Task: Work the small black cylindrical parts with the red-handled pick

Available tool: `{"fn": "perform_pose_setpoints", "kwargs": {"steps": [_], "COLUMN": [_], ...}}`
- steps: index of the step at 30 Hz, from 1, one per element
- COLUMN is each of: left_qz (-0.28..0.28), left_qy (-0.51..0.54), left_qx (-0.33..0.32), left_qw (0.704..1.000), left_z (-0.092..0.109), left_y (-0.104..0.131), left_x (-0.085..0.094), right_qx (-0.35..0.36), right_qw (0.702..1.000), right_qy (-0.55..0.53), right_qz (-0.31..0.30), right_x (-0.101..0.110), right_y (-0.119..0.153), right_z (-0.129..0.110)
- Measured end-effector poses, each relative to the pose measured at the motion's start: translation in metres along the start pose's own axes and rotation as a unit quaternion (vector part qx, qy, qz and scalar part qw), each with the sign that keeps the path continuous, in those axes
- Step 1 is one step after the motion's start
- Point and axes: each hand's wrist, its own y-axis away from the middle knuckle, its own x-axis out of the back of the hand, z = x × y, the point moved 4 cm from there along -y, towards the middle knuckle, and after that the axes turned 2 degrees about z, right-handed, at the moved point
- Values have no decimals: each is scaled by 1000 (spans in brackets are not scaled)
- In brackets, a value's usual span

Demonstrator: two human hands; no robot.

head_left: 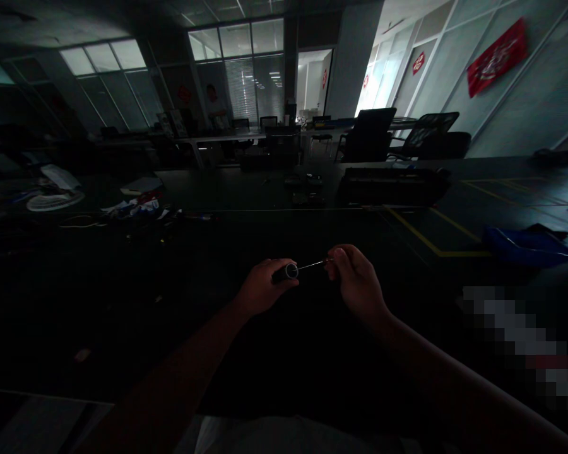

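Note:
My left hand is wrapped round a short dark cylinder, whose round end with a pale ring faces right. In my right hand, pinched between thumb and fingers, is a slim screwdriver with a bright thin shaft; its handle is mostly hidden by the fingers. The shaft runs left, and its tip meets the ringed end of the cylinder. Whether the tip goes inside is too dark to tell. Both hands are above the dark table, close to each other.
Across the dark table lie a cluttered heap at left, a long black case-like object at the back, and a blue bag-like item at right. Yellow lines mark the surface. Office chairs stand beyond.

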Motion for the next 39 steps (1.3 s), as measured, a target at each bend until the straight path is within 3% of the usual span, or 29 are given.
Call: {"fn": "perform_pose_setpoints", "kwargs": {"steps": [8,13,22,29,35,39], "left_qz": [6,-3,-29,-29,-19,-24], "left_qy": [-18,-39,-50,-42,-44,-45], "left_qx": [9,17,8,-1,15,6], "left_qw": [1000,999,998,999,999,999], "left_z": [-4,-3,-3,0,-5,-4], "left_y": [1,1,1,2,1,2], "left_x": [-2,-3,-7,-8,-6,-7], "right_qx": [51,42,39,25,13,7], "right_qw": [996,992,994,997,996,997], "right_qy": [64,114,60,71,42,43], "right_qz": [-37,-35,-79,-33,-73,-60], "right_x": [-2,-1,-2,-2,-2,-2], "right_y": [8,11,8,10,10,11], "right_z": [-11,-15,-11,-7,-1,-3]}}
